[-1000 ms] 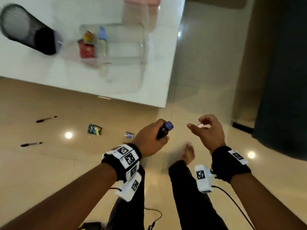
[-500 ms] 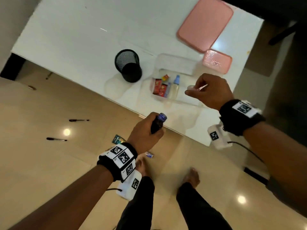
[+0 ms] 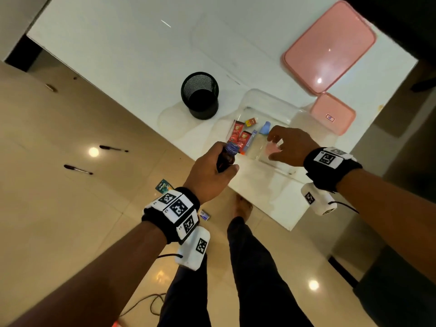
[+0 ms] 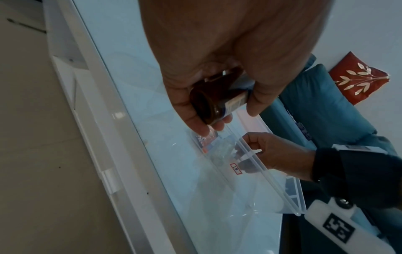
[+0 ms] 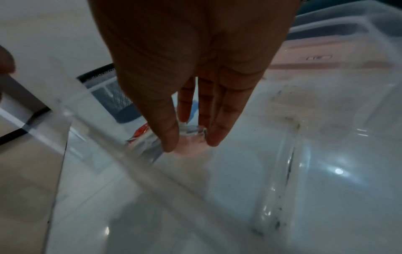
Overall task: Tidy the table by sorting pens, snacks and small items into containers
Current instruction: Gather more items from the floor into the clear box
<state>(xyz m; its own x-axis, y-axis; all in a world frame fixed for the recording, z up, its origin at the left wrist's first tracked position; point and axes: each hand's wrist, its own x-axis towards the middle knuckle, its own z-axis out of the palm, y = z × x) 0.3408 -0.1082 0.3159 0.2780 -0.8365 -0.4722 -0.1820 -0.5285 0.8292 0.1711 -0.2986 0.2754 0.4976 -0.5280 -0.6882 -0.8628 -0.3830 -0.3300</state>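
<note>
My left hand (image 3: 225, 165) grips a small brown bottle (image 3: 227, 156) with a blue cap, held upright just over the near edge of the white table (image 3: 141, 55). The left wrist view shows that bottle (image 4: 217, 103) between thumb and fingers. My right hand (image 3: 274, 147) reaches down into the clear plastic container (image 3: 278, 107) and pinches a small clear pinkish item (image 3: 271, 150), low near the container floor (image 5: 191, 141). Inside the container lie red snack sachets (image 3: 238, 135) and a small bottle with a light blue cap (image 3: 265, 129).
A black mesh pen cup (image 3: 200, 95) stands left of the container. Two pink lids (image 3: 328, 47) (image 3: 332, 116) lie behind it. On the floor are two pens (image 3: 113, 148) (image 3: 77, 169), a snack packet (image 3: 164, 185) and a small packet (image 3: 204, 214).
I have risen from the floor toward the table. My right hand has moved over the container and down into it with the small item; my left hand has carried the bottle up to the table edge.
</note>
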